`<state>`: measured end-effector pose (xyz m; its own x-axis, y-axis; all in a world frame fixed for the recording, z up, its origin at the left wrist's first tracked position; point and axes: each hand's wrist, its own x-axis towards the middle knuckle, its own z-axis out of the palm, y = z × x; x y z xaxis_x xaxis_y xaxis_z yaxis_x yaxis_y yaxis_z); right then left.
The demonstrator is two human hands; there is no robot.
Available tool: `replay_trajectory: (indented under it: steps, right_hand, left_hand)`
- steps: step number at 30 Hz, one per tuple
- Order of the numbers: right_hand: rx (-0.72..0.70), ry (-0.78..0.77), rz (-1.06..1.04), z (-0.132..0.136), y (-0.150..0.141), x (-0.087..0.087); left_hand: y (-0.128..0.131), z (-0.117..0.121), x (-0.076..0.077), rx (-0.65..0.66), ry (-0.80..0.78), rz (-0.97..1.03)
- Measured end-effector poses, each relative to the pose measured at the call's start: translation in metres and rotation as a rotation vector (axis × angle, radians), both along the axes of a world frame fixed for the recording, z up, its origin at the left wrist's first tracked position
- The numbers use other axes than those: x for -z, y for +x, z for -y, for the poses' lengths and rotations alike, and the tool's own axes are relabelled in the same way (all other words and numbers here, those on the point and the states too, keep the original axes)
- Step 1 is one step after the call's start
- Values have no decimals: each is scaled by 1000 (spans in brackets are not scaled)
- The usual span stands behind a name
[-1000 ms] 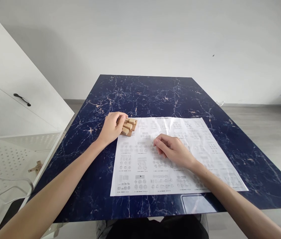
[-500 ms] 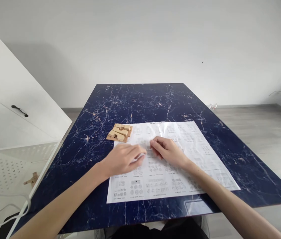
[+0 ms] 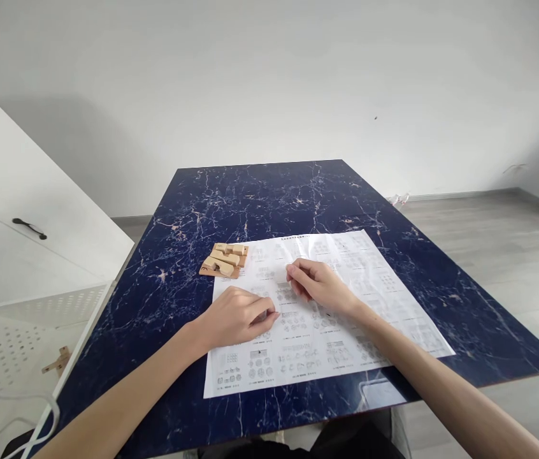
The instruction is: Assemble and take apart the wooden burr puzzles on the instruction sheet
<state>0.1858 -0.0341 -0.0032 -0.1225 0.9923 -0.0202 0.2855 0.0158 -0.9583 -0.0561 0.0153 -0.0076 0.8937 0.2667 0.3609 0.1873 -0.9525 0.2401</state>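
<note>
A large printed sheet [image 3: 308,363] with rows of small diagrams lies on the dark blue marbled table [image 3: 260,204]. On the sheet's left half rests my left hand [image 3: 238,315], its fingers curled and the thumb brought up to the index fingertip; I see nothing in it. My right hand [image 3: 317,284] is on the middle of the sheet, curled into a loose fist with the thumb against the index finger. No object shows in it, though its inner side is hidden. Several pale notched wooden pieces [image 3: 225,258] lie on thin brown wooden boards at the sheet's upper left corner.
To the left stands a white perforated basket or tray [image 3: 83,299] with a wooden cross-shaped piece [image 3: 58,360] and a white cable [image 3: 16,395]. A white cabinet [image 3: 50,185] with a black handle is behind it. Reflected light shines near the table's front edge.
My left hand has come down onto the sheet, and its fingers have drawn together. The right hand stays nearly in place. The whole view has tilted slightly.
</note>
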Motion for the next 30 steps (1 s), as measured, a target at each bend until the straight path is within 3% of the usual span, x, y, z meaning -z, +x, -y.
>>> replay_trajectory:
  steps: [30]
  right_hand:
    - [10,15,138,6,-3,0]
  left_hand:
    - [2,-1,4,-17,-10,16]
